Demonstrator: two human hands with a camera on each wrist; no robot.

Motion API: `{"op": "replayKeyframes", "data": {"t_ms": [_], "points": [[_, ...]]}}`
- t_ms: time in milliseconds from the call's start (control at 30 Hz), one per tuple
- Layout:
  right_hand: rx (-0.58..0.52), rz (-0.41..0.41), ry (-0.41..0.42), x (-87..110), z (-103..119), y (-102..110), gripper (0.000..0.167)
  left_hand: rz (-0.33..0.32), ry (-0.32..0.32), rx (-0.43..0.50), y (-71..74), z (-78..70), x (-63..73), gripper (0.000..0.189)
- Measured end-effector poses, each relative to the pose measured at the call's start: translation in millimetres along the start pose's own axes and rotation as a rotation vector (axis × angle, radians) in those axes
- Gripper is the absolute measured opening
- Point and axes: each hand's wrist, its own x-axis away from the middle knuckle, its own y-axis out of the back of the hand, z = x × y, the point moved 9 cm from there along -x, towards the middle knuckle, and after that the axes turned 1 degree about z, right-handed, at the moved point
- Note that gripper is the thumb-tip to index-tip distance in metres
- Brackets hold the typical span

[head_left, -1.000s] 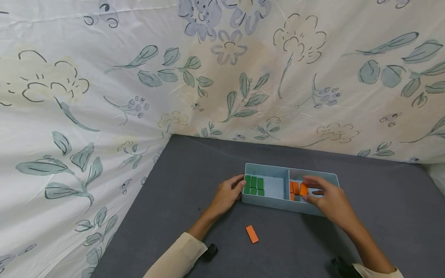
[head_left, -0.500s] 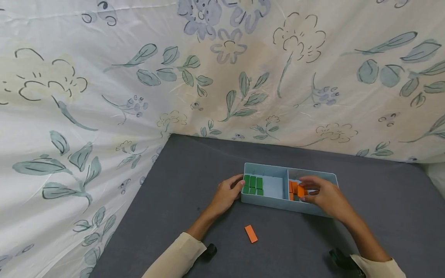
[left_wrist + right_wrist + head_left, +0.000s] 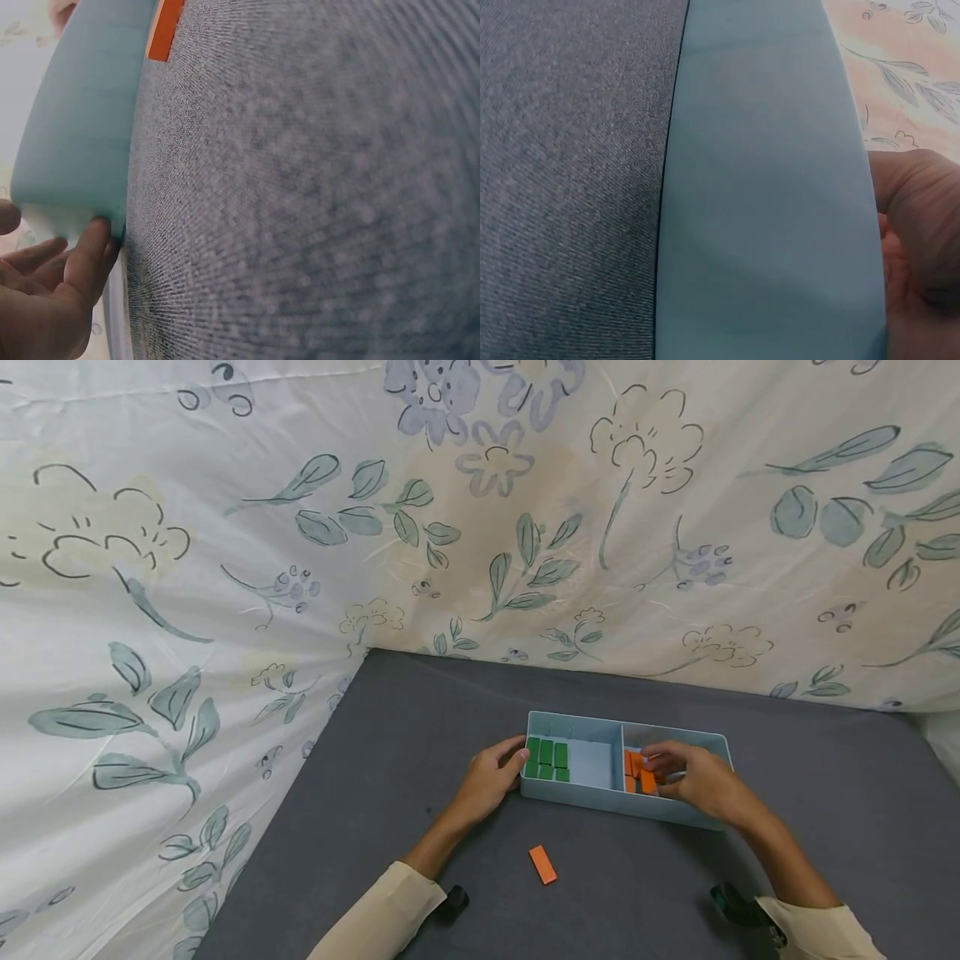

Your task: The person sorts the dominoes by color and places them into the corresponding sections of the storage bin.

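Note:
A light blue two-part box [image 3: 592,795] sits on the dark grey table. Green blocks [image 3: 547,760] stand in rows at the left end of its larger compartment. My left hand [image 3: 485,782] touches the box's left end, its fingertips against the outer wall in the left wrist view. Over the smaller compartment, my right hand [image 3: 696,778] pinches an orange block [image 3: 647,782] between thumb and fingers. Several other orange blocks [image 3: 630,764] lie beside it against the divider. In the right wrist view the box's front wall hides the fingertips and the pinched block.
One loose orange block [image 3: 543,865] lies on the table [image 3: 360,777] in front of the box. A floral cloth [image 3: 465,568] hangs behind the table and along its left side. Dark wrist devices show at both sleeves.
The right hand has shifted slightly left and lowered the orange block toward the others near the divider. The left hand and the box have stayed in place.

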Motion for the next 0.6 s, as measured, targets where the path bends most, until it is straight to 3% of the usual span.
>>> {"op": "replayKeyframes", "data": {"t_ms": [267, 600], "points": [[-0.023, 0.022, 0.023, -0.7, -3.2, -0.7, 0.055, -0.004, 0.001, -0.014, 0.6, 1.4, 0.0, 0.053], [-0.006, -0.017, 0.023, -0.5, -3.7, 0.3, 0.054, -0.013, -0.008, -0.033, 1.1, -1.3, -0.5, 0.052]]}}
